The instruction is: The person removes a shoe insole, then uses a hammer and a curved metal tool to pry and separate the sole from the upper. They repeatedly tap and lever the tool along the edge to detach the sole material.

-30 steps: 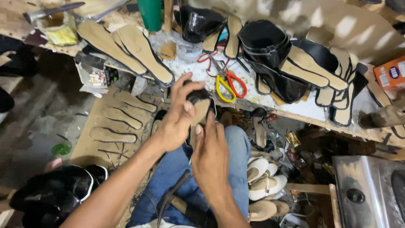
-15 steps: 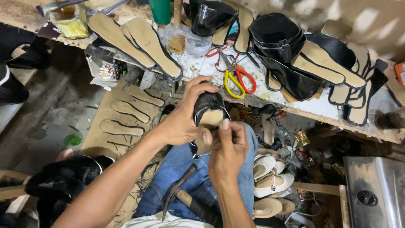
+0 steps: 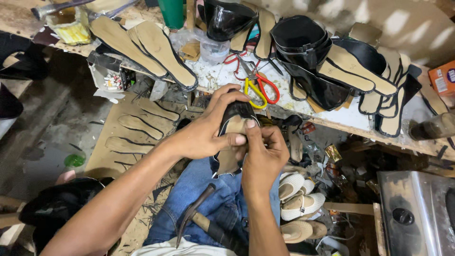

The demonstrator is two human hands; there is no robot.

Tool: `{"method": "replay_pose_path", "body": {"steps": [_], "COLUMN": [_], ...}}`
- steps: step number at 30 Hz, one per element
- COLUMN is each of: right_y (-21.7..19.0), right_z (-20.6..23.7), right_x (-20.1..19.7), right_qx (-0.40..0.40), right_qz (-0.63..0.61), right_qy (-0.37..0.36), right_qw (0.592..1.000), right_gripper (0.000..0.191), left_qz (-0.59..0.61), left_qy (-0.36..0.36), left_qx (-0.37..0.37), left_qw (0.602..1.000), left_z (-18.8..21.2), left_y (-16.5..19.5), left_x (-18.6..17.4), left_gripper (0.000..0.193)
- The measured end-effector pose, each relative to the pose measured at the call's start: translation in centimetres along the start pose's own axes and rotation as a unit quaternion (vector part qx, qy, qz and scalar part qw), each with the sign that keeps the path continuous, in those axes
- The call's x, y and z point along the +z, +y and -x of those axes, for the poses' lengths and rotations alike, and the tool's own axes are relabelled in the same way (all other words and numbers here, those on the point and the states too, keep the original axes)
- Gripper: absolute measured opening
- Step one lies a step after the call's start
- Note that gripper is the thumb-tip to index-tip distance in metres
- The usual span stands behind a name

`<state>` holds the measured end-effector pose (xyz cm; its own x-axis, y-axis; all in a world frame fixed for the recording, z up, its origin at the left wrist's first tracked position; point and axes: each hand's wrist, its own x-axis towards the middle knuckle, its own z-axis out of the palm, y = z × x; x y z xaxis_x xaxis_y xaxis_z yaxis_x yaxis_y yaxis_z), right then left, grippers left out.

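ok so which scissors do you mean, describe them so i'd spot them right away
Start at the cluttered wooden workbench along the top of the view, then find its white paint-spattered patch just beyond the person's raised left hand. The scissors lie there, blades pointing away; one yellow handle loop and one red set them apart from the tan insoles and black shoe uppers around them.

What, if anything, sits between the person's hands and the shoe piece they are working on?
Nothing visible does. The left hand grips the black shoe piece directly, and the right hand presses on its tan insole side.
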<state>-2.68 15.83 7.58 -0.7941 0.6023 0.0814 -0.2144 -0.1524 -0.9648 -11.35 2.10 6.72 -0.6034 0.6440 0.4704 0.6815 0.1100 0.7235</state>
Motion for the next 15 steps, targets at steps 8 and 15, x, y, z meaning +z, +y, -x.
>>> {"method": "replay_pose_path", "body": {"steps": [8,15], "right_y": [-6.4,-6.9], "right_z": [-2.1,-0.9], "right_x": [-2.4,-5.8], "right_qx": [-0.493,-0.447], "right_qz": [0.361,0.372], "right_qy": [-0.149,-0.148], "right_qw": [0.777,0.800], "right_gripper": [0.060,0.056], "left_qz": [0.167,0.125], "left_qy": [0.125,0.062], "left_qx": [-0.012,0.074], "left_qw": [0.978,0.987], "left_z": [-0.5,-1.1], "left_y": [2.9,6.9], "left_x": [2.4,-0.6], "left_gripper": [0.090,0.110]}}
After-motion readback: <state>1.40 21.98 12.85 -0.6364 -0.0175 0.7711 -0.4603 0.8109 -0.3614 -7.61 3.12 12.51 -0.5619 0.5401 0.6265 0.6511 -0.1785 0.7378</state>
